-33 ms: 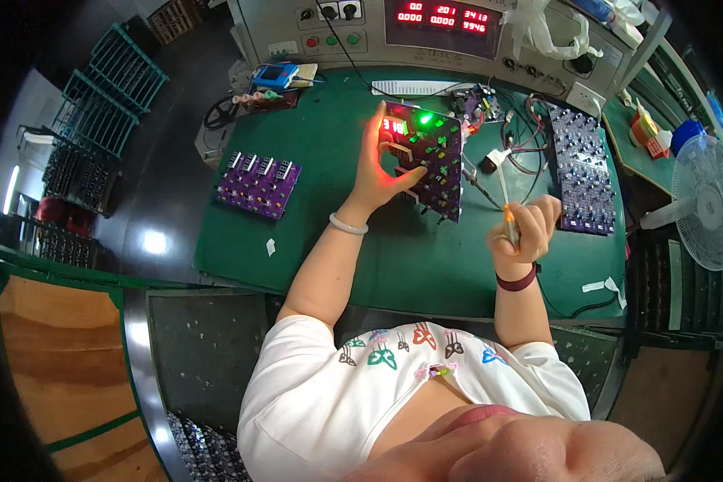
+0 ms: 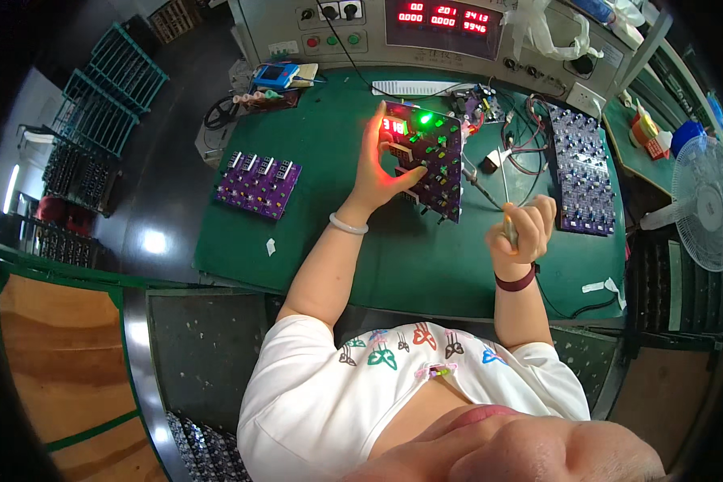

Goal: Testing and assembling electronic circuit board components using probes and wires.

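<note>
One green table (image 2: 426,281), beneath; above its middle, the tilted, lit board (image 2: 442,165); left hand (image 2: 373,178), clamped on the board's left side; right hand (image 2: 526,227), nearer, closed round a screwdriver (image 2: 510,230). A slack left grip could drop the board; a stray screwdriver could short it.

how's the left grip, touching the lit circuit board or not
Touching: the head view shows the left grip holding the lit circuit board, thumb against it.
</note>
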Motion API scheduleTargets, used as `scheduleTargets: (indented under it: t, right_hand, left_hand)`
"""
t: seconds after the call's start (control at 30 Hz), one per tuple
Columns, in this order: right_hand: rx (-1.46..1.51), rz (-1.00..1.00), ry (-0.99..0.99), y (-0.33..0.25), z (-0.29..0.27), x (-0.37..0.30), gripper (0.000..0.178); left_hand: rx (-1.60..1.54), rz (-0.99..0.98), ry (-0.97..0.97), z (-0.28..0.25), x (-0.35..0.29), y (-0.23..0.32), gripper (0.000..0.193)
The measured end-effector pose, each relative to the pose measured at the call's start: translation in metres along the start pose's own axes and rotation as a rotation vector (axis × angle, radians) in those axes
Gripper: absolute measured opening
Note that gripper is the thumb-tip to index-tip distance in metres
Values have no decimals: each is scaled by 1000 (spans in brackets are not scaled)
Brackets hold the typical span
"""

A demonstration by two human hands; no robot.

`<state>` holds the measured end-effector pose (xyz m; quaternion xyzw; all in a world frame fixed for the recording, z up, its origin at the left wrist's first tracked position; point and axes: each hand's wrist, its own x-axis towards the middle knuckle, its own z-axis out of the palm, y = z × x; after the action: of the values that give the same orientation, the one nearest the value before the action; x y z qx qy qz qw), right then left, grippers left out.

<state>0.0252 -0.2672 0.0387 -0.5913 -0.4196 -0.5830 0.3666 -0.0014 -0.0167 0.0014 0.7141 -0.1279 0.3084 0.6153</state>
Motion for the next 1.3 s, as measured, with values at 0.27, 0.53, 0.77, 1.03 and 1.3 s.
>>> scheduleTargets:
  t: [0.27,0.53,0.77,1.03,1.3]
  right_hand:
    - [302,59,-166,-18,21,22,27]
    - [309,238,-328,-15,30,17,34]
    - [287,289,-322,-16,31,14,30]
    - [259,306,-288,-19,30,13,32]
    - [230,265,-260,-20,31,16,34]
  left_hand:
    - [-4,50,-5,1,1,2,116]
    - [-4,63,1,2,1,2,116]
    - [10,36,-1,1,0,2,115]
    - [16,37,-2,2,0,1,115]
    - [82,71,-28,0,0,1,118]
